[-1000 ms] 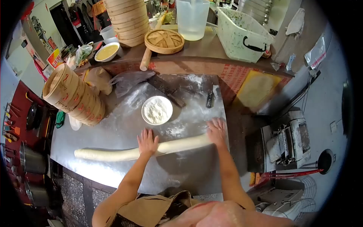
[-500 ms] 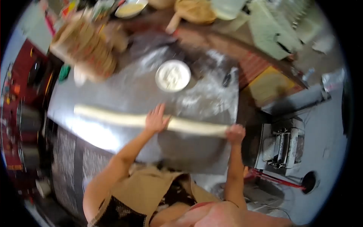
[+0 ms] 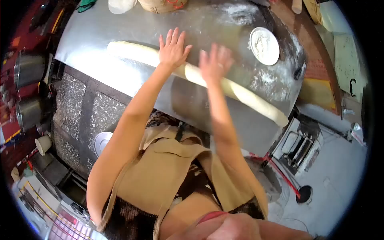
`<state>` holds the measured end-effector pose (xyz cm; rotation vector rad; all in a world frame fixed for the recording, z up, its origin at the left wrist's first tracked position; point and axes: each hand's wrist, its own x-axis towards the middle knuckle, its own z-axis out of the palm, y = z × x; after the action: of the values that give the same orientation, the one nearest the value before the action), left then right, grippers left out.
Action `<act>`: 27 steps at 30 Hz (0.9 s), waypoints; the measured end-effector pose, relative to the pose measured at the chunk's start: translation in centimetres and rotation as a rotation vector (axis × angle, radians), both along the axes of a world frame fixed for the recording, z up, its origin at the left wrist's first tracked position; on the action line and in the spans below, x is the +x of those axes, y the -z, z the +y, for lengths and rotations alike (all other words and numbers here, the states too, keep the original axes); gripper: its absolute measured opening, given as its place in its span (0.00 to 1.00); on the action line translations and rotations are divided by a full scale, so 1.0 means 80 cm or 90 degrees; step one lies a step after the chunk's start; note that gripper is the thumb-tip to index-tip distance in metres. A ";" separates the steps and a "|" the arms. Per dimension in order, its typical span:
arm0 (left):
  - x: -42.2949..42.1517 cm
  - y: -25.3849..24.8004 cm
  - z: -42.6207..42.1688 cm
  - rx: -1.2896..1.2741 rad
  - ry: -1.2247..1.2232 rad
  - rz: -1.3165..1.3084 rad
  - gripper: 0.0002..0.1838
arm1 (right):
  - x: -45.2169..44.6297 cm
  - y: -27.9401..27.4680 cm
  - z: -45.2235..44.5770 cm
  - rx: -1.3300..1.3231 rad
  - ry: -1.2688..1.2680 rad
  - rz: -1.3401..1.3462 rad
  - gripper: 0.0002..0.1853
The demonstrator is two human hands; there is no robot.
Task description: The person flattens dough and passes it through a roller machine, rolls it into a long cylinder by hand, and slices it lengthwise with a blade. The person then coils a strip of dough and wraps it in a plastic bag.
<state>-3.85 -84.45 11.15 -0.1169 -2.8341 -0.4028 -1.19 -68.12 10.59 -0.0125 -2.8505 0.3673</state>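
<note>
- The change is at my right hand (image 3: 216,64): it is blurred by motion, in close beside my left hand (image 3: 172,52), over the middle stretch of the long dough roll (image 3: 256,102).
- That puts both hands near the middle, which I judge spreads light pressure there and leaves the two ends unguided.
- My left hand is open, fingers spread and pointing towards the far edge of the tabletop (image 3: 140,26); its palm lies across the roll, with nothing clasped.
- My right hand is open too, fingers extended, closed round nothing; the blur hides whether its palm touches the dough.
- The roll runs slantwise under my hands, with a short bare length between them. Its left end lies in from the tabletop's left corner; its right end reaches the right edge, near the near right corner, and I cannot tell whether it overhangs.
- Beyond my right hand, towards the far right corner, stands a white bowl (image 3: 269,63) of flour (image 3: 262,43), apart from the roll, with loose flour dusted beside it.
- A bamboo steamer (image 3: 160,5) sits at the far side, beyond my left fingertips.
</note>
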 end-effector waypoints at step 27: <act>0.092 0.025 -0.296 -0.034 0.172 -0.154 0.31 | 0.103 0.004 0.023 0.123 0.046 -0.100 0.31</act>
<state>3.53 -108.15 9.17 -0.4977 -3.0772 -0.4226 7.07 -66.28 10.30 -0.1108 -3.0187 0.0770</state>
